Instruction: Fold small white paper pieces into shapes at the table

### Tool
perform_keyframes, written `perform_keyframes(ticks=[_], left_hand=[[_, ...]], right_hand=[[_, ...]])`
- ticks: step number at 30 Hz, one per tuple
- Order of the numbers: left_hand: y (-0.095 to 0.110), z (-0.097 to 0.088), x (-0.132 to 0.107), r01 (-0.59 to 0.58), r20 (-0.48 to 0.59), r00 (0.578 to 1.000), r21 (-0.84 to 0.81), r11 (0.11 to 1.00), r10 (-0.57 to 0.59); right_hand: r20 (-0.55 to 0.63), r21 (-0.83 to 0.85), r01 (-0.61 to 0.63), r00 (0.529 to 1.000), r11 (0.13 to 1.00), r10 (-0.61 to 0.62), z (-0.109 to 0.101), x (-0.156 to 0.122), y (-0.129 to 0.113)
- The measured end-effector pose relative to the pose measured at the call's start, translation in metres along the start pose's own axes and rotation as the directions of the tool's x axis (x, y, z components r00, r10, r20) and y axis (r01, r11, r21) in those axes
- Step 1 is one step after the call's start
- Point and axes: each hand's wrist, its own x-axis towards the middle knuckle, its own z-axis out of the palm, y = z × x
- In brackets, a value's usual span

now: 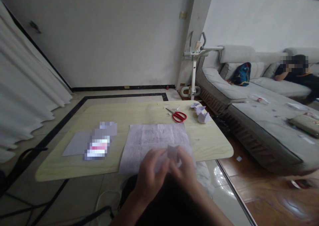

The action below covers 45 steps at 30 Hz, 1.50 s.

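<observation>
Both hands meet above the near edge of a large printed sheet [154, 134] on the table. Between them is a small folded piece of white paper [172, 150]. My left hand [152, 171] is closed on its left side, thumb and fingers bent. On the other side my right hand [183, 166] pinches the paper, blurred a little by motion. Beyond the sheet lie scissors with red handles [179, 116], with small white paper scraps around the blades. To their right stand several folded paper pieces [203, 117].
At the table's left [53, 168] lie white paper [76, 144] and a lit, pixelated phone-like object [98, 148]. A grey sofa [269, 133] stands to the right, with a blue bag [243, 74] and a seated person [296, 75]. White exercise equipment [193, 70] stands behind the table.
</observation>
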Motion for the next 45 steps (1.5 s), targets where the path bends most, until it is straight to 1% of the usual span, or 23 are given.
perform_keyframes(ticks=[3,4,7,9,10,12,13,15,17,19,24,28,31,37,42,45], left_hand=[[0.002,0.001,0.000,0.081,0.100,0.992,-0.049,0.995,-0.076],[0.003,0.001,0.000,0.109,0.111,0.989,-0.057,0.992,-0.102],[0.003,-0.001,0.002,0.195,0.088,0.978,-0.068,0.978,-0.189],[0.003,-0.002,0.004,0.271,0.053,0.962,-0.096,0.958,-0.267],[0.002,-0.004,0.005,0.304,0.023,0.953,-0.114,0.946,-0.303],[0.001,-0.006,0.007,0.346,-0.027,0.935,-0.151,0.926,-0.353],[0.000,-0.007,0.007,0.359,-0.034,0.929,-0.170,0.918,-0.369],[0.000,-0.007,0.006,0.378,0.002,0.923,-0.203,0.903,-0.385],[0.001,-0.007,0.004,0.393,0.049,0.919,-0.220,0.893,-0.392],[0.002,-0.006,0.001,0.395,0.067,0.918,-0.223,0.891,-0.390],[0.005,-0.003,-0.001,0.341,0.089,0.940,-0.199,0.919,-0.329],[0.007,-0.004,0.000,0.331,0.092,0.943,-0.163,0.930,-0.319],[0.008,-0.005,0.000,0.326,0.120,0.943,-0.129,0.937,-0.311],[0.004,-0.006,-0.002,0.298,0.161,0.946,-0.086,0.951,-0.282],[0.003,-0.007,-0.003,0.260,0.156,0.956,-0.059,0.964,-0.248],[0.002,-0.007,-0.004,0.248,0.172,0.957,-0.055,0.967,-0.235]], right_hand=[[0.042,-0.078,0.080,0.996,0.994,-0.077,0.001,-0.002,0.002],[0.053,-0.107,0.094,0.995,0.990,-0.089,0.001,-0.002,0.002],[0.103,-0.167,0.139,0.987,0.976,-0.123,0.000,-0.001,-0.005],[0.159,-0.143,0.149,0.979,0.978,-0.126,-0.001,-0.001,-0.010],[0.177,-0.109,0.141,0.977,0.984,-0.121,-0.002,-0.001,-0.012],[0.161,-0.016,0.081,0.984,0.997,-0.078,-0.003,0.000,-0.015],[0.139,0.035,0.037,0.989,0.999,-0.041,-0.004,0.000,-0.015],[0.093,0.126,-0.065,0.994,0.990,0.053,-0.006,0.002,-0.013],[0.087,0.189,-0.154,0.986,0.970,0.140,-0.008,0.004,-0.011],[0.096,0.233,-0.223,0.974,0.947,0.206,-0.009,0.007,-0.010],[0.124,0.308,-0.315,0.949,0.898,0.290,-0.012,0.009,-0.009],[0.135,0.341,-0.327,0.945,0.881,0.298,-0.013,0.008,-0.010],[0.148,0.364,-0.340,0.940,0.867,0.307,-0.014,0.009,-0.011],[0.146,0.368,-0.340,0.940,0.865,0.308,-0.015,0.008,-0.011],[0.157,0.361,-0.345,0.938,0.866,0.309,-0.014,0.007,-0.009],[0.152,0.342,-0.334,0.942,0.878,0.299,-0.014,0.008,-0.010]])
